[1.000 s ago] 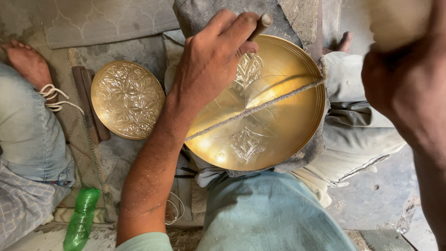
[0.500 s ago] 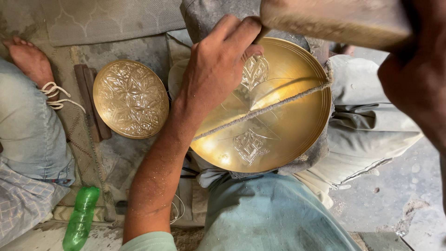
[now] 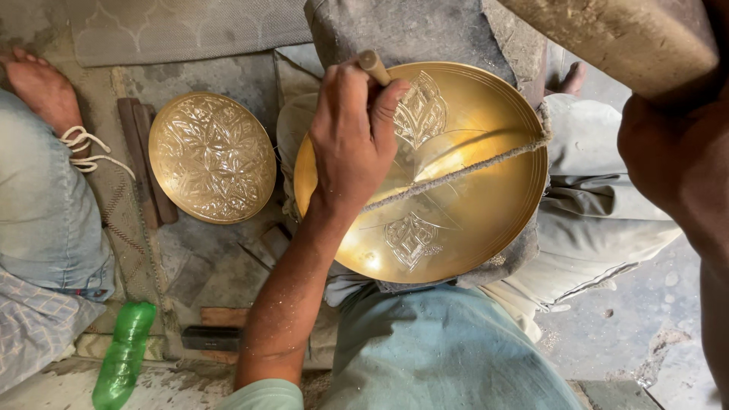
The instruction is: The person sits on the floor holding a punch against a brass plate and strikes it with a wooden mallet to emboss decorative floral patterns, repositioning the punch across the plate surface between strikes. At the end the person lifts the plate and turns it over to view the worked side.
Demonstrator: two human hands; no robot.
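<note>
A shallow round brass bowl (image 3: 456, 190) at centre frame holds only a taut cord (image 3: 463, 173). The left hand (image 3: 353, 140) clenches a thin chisel (image 3: 373, 67) against its engraved upper rim. The right hand (image 3: 676, 152), upper right, grips a wooden mallet (image 3: 615, 38).

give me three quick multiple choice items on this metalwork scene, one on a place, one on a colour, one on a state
1. Where does the fully engraved brass plate lie?
A. Left of the large brass dish
B. Inside the dish
C. On the green bottle

2. What colour is the plastic bottle?
A. Red
B. Green
C. White

3. What is the left hand doing?
A. Resting open on the floor
B. Holding the bottle
C. Gripping a thin tool against the dish

Answers: 1 A, the plate sits on the floor to the dish's left. 2 B, it is clear green. 3 C, the fingers are closed round the tool over the engraved motif.
</note>
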